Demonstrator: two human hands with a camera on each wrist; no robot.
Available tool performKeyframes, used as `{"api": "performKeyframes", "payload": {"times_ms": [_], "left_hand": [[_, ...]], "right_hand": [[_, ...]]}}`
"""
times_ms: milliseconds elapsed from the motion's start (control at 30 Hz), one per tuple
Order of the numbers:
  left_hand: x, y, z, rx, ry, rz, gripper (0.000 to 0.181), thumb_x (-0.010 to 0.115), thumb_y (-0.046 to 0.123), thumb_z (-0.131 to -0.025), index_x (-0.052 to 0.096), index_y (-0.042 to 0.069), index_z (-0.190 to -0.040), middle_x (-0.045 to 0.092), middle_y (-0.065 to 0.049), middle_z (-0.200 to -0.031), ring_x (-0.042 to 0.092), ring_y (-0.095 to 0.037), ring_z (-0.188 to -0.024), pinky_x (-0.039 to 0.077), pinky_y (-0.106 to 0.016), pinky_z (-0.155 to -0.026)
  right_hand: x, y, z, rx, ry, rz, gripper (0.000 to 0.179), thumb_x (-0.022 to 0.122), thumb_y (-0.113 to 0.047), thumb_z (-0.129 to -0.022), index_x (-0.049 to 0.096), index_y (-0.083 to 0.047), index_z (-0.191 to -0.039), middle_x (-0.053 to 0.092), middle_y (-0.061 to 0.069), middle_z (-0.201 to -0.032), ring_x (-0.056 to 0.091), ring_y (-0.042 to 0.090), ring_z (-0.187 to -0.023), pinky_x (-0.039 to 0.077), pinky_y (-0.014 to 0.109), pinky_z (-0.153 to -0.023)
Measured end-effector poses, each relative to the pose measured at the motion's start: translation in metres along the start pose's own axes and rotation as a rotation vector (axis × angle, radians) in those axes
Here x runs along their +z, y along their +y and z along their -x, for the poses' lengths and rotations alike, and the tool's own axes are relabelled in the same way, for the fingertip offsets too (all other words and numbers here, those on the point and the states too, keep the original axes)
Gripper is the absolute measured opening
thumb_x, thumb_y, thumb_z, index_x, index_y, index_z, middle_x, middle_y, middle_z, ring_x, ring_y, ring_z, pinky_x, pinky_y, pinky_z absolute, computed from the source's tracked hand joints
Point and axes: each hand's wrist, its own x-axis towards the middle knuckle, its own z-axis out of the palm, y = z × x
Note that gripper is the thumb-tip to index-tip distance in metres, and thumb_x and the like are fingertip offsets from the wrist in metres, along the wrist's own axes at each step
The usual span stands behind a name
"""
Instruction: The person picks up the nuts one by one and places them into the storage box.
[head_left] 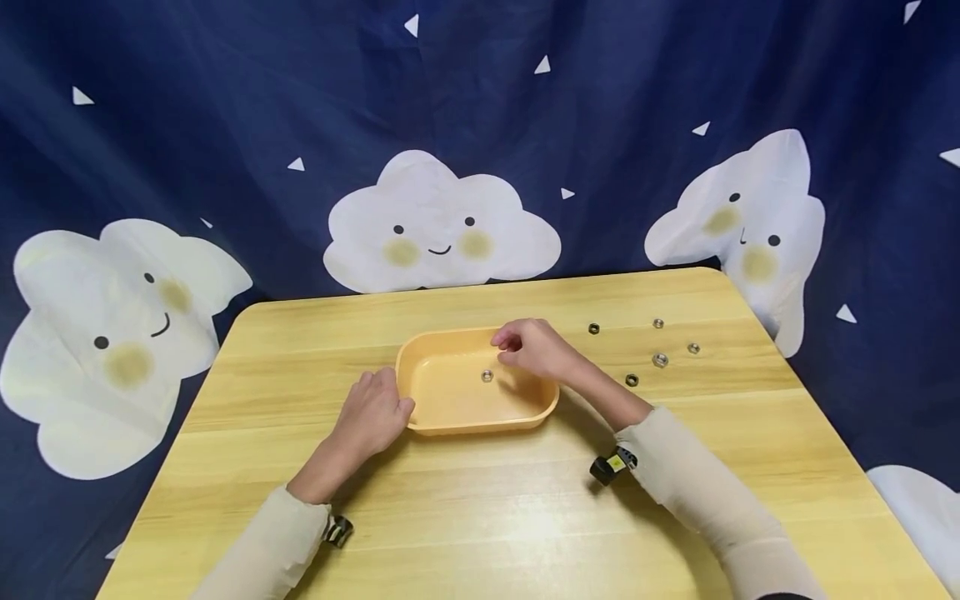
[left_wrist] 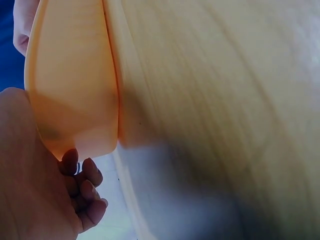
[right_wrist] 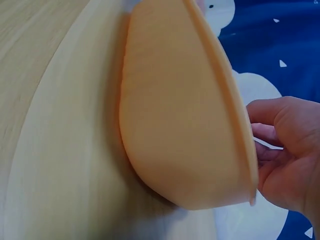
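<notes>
A shallow orange plastic tray (head_left: 468,429) rests on the wooden table, and one silver hex nut (head_left: 487,376) lies on its floor. My left hand (head_left: 375,412) grips the tray's left end, its thumb at the rim; the left wrist view shows this hand (left_wrist: 45,175) with curled fingers at the tray's corner. Over the right part of the tray hovers my right hand (head_left: 534,348), fingers loosely bent, with a gap between thumb and forefinger and nothing seen between them. In the right wrist view the tray wall (right_wrist: 185,110) partly covers the fingertips of that hand (right_wrist: 287,150).
Right of the tray, several hex nuts lie scattered: a larger silver nut (head_left: 660,360), smaller silver nuts such as this nut (head_left: 693,348), a black nut (head_left: 594,328) and a dark nut (head_left: 632,380). A blue curtain (head_left: 480,100) with clouds hangs behind the table (head_left: 480,517).
</notes>
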Motion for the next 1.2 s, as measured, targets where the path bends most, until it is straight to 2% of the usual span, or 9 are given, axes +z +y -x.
{"api": "performKeyframes", "payload": {"times_ms": [233, 500, 700, 1000, 1200], "left_hand": [[-0.001, 0.0, 0.0, -0.005, -0.003, 0.009, 0.02, 0.054, 0.025, -0.09, 0.053, 0.004, -0.087, 0.05, -0.008, -0.077, 0.046, -0.027, -0.075, 0.036, -0.035, -0.067], [-0.004, -0.001, -0.002, -0.036, -0.015, 0.011, 0.021, 0.054, 0.026, -0.09, 0.054, 0.005, -0.089, 0.051, -0.009, -0.08, 0.047, -0.028, -0.078, 0.037, -0.037, -0.07], [-0.001, 0.001, -0.001, -0.041, -0.026, 0.026, 0.022, 0.054, 0.026, -0.09, 0.054, 0.004, -0.092, 0.052, -0.009, -0.082, 0.047, -0.028, -0.08, 0.037, -0.037, -0.072], [0.001, 0.0, 0.0, -0.04, -0.018, 0.024, 0.022, 0.054, 0.026, -0.091, 0.054, 0.004, -0.093, 0.052, -0.009, -0.082, 0.047, -0.028, -0.079, 0.037, -0.036, -0.07], [0.001, 0.0, 0.0, -0.033, -0.012, 0.024, 0.022, 0.054, 0.026, -0.091, 0.054, 0.004, -0.093, 0.052, -0.009, -0.081, 0.047, -0.028, -0.079, 0.037, -0.037, -0.07]], "right_hand": [[-0.01, -0.002, 0.011, -0.021, 0.027, -0.003, 0.024, 0.076, -0.007, -0.088, 0.075, 0.001, -0.111, 0.075, 0.007, -0.096, 0.066, 0.016, -0.087, 0.054, 0.027, -0.082], [-0.023, -0.001, 0.027, -0.064, 0.101, -0.022, 0.02, 0.075, -0.011, -0.09, 0.076, -0.005, -0.109, 0.076, 0.006, -0.096, 0.067, 0.018, -0.088, 0.055, 0.031, -0.081], [-0.034, 0.007, 0.043, -0.059, 0.152, -0.041, 0.017, 0.073, -0.011, -0.092, 0.076, -0.006, -0.108, 0.077, 0.007, -0.099, 0.068, 0.018, -0.09, 0.058, 0.034, -0.083], [-0.046, 0.016, 0.059, -0.034, 0.174, -0.037, 0.024, 0.074, -0.016, -0.092, 0.075, -0.006, -0.113, 0.075, 0.011, -0.107, 0.068, 0.019, -0.092, 0.058, 0.031, -0.083], [-0.053, 0.022, 0.071, -0.017, 0.205, -0.028, 0.027, 0.075, -0.014, -0.091, 0.074, -0.005, -0.117, 0.074, 0.012, -0.108, 0.069, 0.021, -0.094, 0.059, 0.036, -0.084]]}}
